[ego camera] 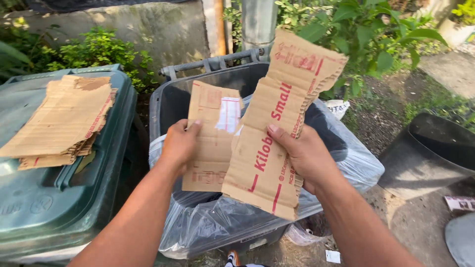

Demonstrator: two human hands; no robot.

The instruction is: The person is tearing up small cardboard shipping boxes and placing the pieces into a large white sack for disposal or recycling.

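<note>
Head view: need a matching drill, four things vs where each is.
Things:
1. long cardboard strip
2. smaller cardboard piece
3. cardboard stack
4. clear plastic liner

Places:
A. on the closed green bin lid
B. in the right hand
C. lining the open grey bin
D. in the left hand

Pairs: 1-B, 2-D, 3-A, 4-C

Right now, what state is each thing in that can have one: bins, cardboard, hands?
Left hand: closed on a smaller cardboard piece, held upright.
Right hand: closed on a larger torn cardboard strip with red print, held upright.
Dark bin: open, lined with a clear plastic bag.
Green bin: lid shut.
Cardboard stack: lying flat on the green bin's lid.
</note>
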